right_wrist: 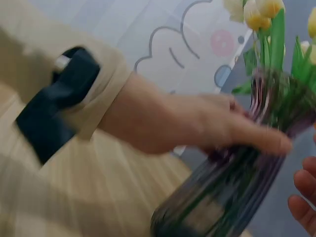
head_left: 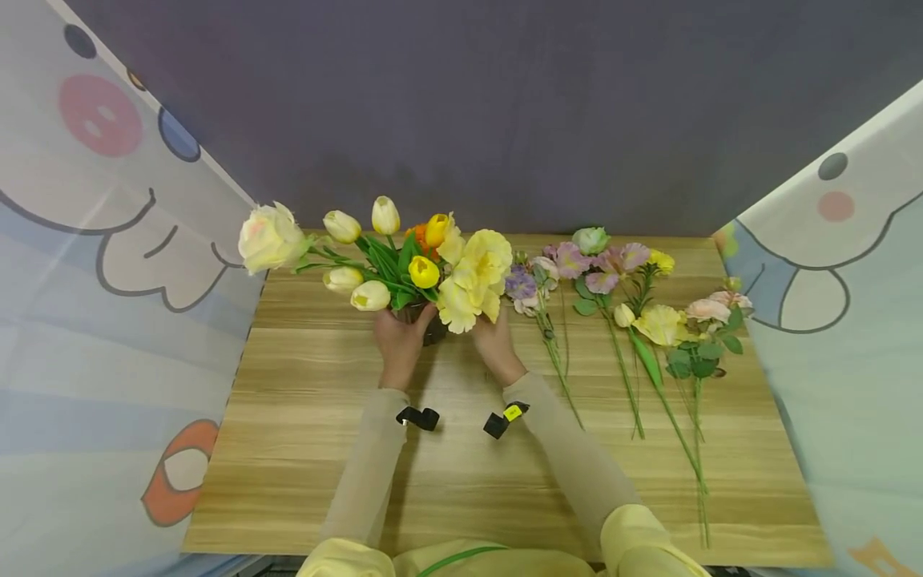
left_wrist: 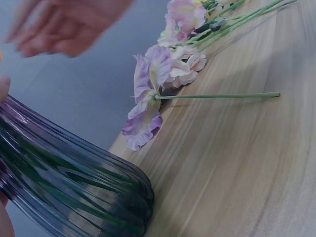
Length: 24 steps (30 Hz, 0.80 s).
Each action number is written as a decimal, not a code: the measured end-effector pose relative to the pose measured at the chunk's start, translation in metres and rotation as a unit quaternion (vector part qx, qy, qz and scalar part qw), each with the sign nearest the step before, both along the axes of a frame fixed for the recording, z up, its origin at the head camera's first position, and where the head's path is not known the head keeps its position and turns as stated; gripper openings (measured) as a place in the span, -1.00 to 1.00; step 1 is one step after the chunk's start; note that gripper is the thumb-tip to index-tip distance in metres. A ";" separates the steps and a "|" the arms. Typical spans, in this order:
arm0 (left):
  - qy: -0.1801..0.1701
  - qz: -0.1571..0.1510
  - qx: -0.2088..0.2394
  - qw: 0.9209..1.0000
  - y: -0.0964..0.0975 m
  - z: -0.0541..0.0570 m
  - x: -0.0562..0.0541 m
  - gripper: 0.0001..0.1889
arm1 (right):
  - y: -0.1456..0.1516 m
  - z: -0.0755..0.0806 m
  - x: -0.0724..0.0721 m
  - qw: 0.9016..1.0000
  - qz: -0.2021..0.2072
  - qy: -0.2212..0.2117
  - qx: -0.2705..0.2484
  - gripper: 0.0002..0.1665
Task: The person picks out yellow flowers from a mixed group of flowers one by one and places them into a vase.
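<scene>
At the vase [left_wrist: 94,192], left grip [head_left: 399,339] clasping, right grip [head_left: 497,346] apart.

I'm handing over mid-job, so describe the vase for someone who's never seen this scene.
Find the wooden table, then the loose flowers lying on its right side. Left of them, toward the far edge, the left hand grips the ribbed, see-through vase, green with stems inside. It is the only vessel, with tulips rising from it; its neighbours are single flowers.
</scene>
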State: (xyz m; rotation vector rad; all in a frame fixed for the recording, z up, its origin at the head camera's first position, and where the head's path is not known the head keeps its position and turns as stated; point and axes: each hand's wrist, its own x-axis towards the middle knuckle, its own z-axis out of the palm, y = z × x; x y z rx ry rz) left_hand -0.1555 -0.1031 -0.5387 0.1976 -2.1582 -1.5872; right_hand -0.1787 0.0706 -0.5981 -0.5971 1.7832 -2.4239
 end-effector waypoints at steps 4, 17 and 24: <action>-0.007 0.003 0.000 1.000 0.001 0.000 0.001 -0.14 | 0.009 0.071 0.031 0.981 -0.142 -0.025 0.133 -0.86; -0.001 0.006 0.012 1.000 0.000 -0.002 -0.001 -0.14 | 0.079 0.025 0.051 0.954 -0.230 -0.024 0.189 -0.70; 0.000 -0.001 0.004 1.000 0.000 0.000 0.001 -0.12 | 0.117 0.012 0.061 0.916 -0.306 -0.060 0.250 -0.69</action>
